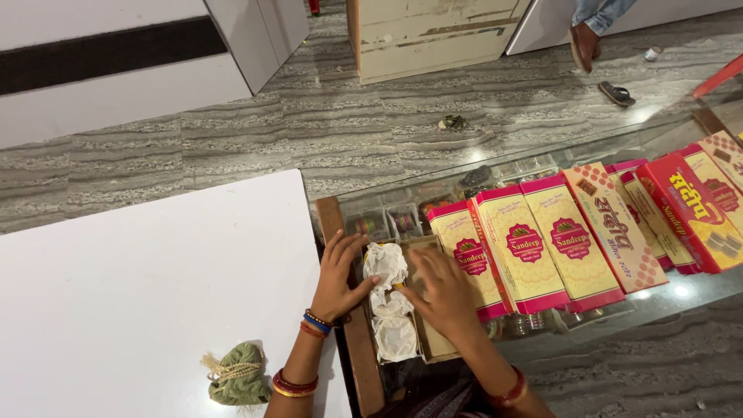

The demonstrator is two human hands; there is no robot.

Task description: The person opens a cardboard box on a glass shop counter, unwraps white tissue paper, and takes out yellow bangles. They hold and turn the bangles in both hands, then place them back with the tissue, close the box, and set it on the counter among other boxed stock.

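My left hand (338, 275) rests on the left side of a long narrow open box (433, 344), its thumb touching crumpled white paper bundles (389, 302) that fill the box in a row. Just right of the paper, my right hand (443, 292) lies flat over the right half of that box, fingers spread and slightly blurred. Both wrists carry red bangles. Neither hand grips anything. The box sits on a glass counter top (681, 298) beside its brown wooden edge (364, 364).
A row of long yellow, pink and red boxes (569, 240) lies on the glass to the right. A white table (147, 286) on the left holds a small green drawstring pouch (237, 375). Another person's foot (584, 42) and a sandal (617, 94) are on the floor beyond.
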